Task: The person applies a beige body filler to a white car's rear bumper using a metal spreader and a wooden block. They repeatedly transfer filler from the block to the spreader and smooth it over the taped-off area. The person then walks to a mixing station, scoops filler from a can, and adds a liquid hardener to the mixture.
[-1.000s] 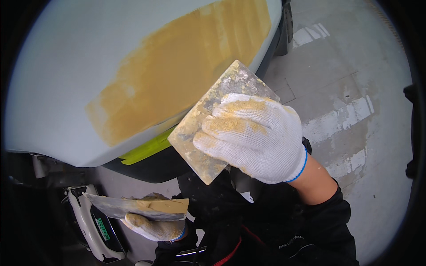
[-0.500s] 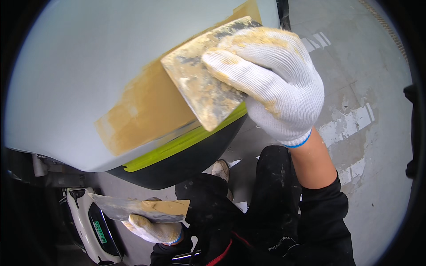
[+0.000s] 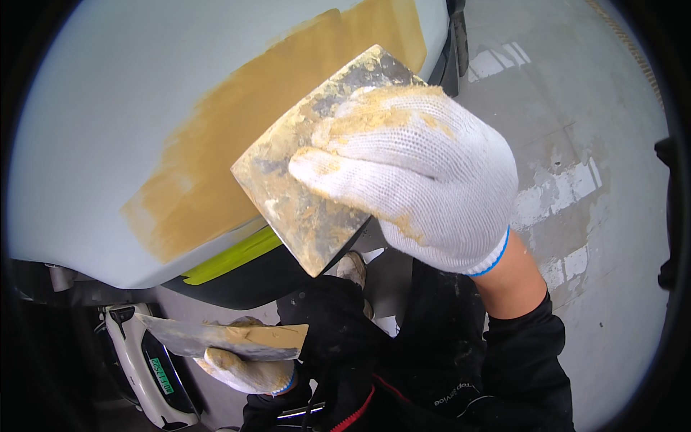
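Observation:
My right hand (image 3: 407, 176), in a white knit glove stained tan, grips a square, filler-crusted spreader (image 3: 309, 237), held over a pale car panel (image 3: 79, 158). A broad band of tan filler (image 3: 201, 158) coats that panel, with bright yellow-green tape (image 3: 230, 255) along the dark trim below it. Lower left, my gloved left hand (image 3: 245, 371) is closed on a flat metal plate (image 3: 180, 335), which carries a smear of tan filler on its right half. Whether the spreader touches the panel I cannot tell.
A white car (image 3: 129, 335) with a green plate stands at lower left. Grey floor (image 3: 590, 273) with pale patches runs down the right. My shoe (image 3: 351, 270) and dark trousers show below the panel.
My right hand swept up with the spreader, then came partly back down and leftward; it sits higher than a second ago. My left hand has barely moved.

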`<state>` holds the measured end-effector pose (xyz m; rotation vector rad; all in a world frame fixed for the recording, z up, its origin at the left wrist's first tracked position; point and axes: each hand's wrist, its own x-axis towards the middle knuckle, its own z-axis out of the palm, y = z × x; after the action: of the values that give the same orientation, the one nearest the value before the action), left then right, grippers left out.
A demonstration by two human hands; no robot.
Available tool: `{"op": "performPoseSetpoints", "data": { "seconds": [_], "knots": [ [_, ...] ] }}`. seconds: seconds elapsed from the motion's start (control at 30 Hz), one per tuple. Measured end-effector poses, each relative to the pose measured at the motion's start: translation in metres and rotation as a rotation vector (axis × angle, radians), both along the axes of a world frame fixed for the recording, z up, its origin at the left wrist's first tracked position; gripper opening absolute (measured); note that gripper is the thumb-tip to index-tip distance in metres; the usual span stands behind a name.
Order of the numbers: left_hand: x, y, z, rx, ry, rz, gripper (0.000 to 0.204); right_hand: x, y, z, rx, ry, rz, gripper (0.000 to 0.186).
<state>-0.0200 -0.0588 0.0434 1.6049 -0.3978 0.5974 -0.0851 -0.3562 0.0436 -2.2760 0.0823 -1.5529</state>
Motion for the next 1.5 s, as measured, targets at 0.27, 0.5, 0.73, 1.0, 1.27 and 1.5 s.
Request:
{"op": "performPoseSetpoints", "data": {
  "seconds": [0.27, 0.5, 0.73, 1.0, 1.27, 1.5],
  "knots": [
    [0.007, -0.001, -0.005, -0.027, -0.015, 0.108, 0.051, -0.006, 0.016, -0.017, 0.054, 0.050, 0.062, 0.048],
    [0.003, 0.010, -0.002, 0.024, -0.038, 0.055, 0.049, -0.010, 0.026, -0.037, 0.041, 0.027, 0.131, 0.047],
    [0.006, 0.020, -0.006, -0.018, -0.047, -0.026, 0.046, -0.014, -0.027, -0.031, -0.064, -0.080, 0.206, 0.043],
    [0.000, 0.001, -0.005, 0.024, -0.087, 0.140, 0.065, 0.025, -0.062, 0.001, -0.234, -0.348, -0.090, 0.035],
    [-0.004, 0.012, -0.007, -0.035, -0.005, -0.062, 0.046, 0.038, -0.039, 0.007, -0.098, -0.434, -0.026, 0.032],
    [-0.001, 0.009, -0.009, 0.017, -0.027, -0.076, 0.048, 0.015, -0.026, -0.012, -0.119, -0.230, -0.031, 0.029]
  ]
}}
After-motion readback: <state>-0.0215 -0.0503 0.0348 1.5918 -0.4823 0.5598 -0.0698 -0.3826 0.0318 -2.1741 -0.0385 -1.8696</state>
